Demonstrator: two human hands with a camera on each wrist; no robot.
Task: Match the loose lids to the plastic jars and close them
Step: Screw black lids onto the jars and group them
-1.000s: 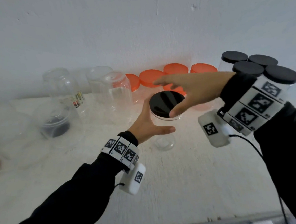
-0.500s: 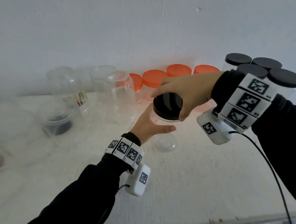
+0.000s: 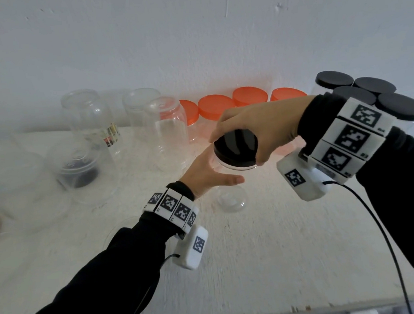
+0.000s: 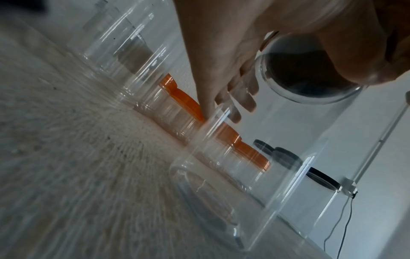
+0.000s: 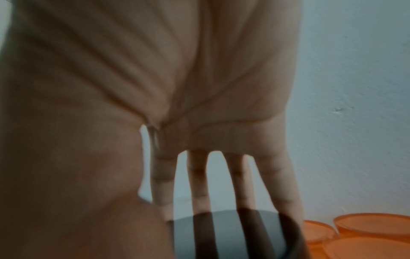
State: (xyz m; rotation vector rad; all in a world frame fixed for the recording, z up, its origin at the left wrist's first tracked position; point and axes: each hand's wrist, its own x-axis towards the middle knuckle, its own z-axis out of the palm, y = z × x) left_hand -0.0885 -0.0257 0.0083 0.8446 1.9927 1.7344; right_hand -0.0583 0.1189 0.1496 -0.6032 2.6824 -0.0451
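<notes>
My right hand (image 3: 261, 128) has just clamped its grip round the black lid (image 3: 235, 151); left hand (image 3: 210, 171) curls round the clear jar (image 3: 229, 192), so twisting comes next.

At centre frame we see a glossy black lid (image 3: 235, 149) on a clear jar (image 3: 231, 200). Behind it we count orange lids (image 3: 216, 104); at the upper right, matte black lids (image 3: 402, 106). Our sleeves (image 3: 106, 280) are black, the wrist bands (image 3: 174, 206) white with black square codes. The desk (image 3: 274, 264) is off-white.
</notes>
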